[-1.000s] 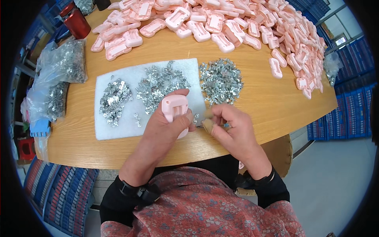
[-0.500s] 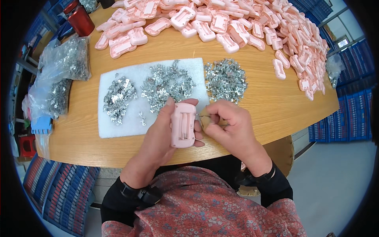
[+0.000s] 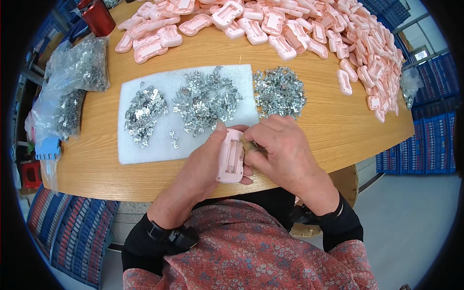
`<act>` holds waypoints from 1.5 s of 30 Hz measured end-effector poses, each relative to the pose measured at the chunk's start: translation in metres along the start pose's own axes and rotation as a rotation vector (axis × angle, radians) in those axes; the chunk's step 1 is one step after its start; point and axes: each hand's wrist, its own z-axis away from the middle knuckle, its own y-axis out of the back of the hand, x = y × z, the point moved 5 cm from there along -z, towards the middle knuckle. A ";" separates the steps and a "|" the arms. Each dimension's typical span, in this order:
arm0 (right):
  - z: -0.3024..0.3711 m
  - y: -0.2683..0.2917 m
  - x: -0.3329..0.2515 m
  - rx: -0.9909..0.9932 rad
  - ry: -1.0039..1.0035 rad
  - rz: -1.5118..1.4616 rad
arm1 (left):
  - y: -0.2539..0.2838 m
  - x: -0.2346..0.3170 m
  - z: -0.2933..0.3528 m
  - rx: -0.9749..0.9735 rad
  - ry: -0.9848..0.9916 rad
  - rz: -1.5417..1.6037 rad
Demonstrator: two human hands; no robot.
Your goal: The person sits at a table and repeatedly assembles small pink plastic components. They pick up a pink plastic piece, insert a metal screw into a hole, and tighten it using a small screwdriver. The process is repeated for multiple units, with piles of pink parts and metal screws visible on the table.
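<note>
My left hand (image 3: 203, 157) grips a pink plastic battery-compartment shell (image 3: 232, 159), thumb along its left edge and fingers beneath. The shell's long open recess faces up, tilted a little. Against the shell's right edge, my right hand (image 3: 280, 147) is closed in a pinch. A thin metal tool (image 3: 250, 146) sits between its fingertips, mostly hidden, beside tan coverings on the fingers. Beyond the hands, a white foam sheet (image 3: 159, 155) bears two heaps of small metal battery contacts (image 3: 146, 113). A third contact heap (image 3: 279, 93) lies on the wood just right of the sheet.
A large pile of pink shells (image 3: 290, 29) covers the far side of the wooden table (image 3: 338, 130). Clear bags of metal parts (image 3: 87, 67) lie at the left, near a red metal canister (image 3: 98, 18). Blue racks (image 3: 72, 232) stand beyond the table edges.
Both hands and the held shell have shifted slightly right. The shell has tilted, and my right fingers have come closer over its right edge. The tool's end behind the fingers is now hidden.
</note>
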 end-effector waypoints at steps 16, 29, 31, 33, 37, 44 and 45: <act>0.002 0.005 0.007 -0.072 -0.142 -0.107 | 0.000 -0.005 -0.007 -0.097 -0.016 -0.053; 0.016 -0.018 0.028 -0.203 -0.511 -0.725 | -0.001 0.003 0.001 -0.116 -0.121 -0.100; 0.017 -0.020 0.025 -0.190 -0.503 -0.767 | 0.000 0.004 0.003 -0.116 -0.135 -0.081; 0.020 -0.026 0.025 -0.161 -0.530 -0.870 | -0.002 0.004 0.003 -0.113 -0.111 -0.095; 0.021 -0.032 0.021 -0.143 -0.632 -1.134 | -0.002 0.004 0.008 -0.188 -0.057 -0.102; 0.023 -0.027 0.031 -0.200 -0.609 -0.930 | 0.001 0.020 0.024 -0.050 -0.318 -0.650; 0.024 -0.027 0.030 -0.200 -0.614 -0.931 | 0.002 0.018 0.023 -0.046 -0.353 -0.711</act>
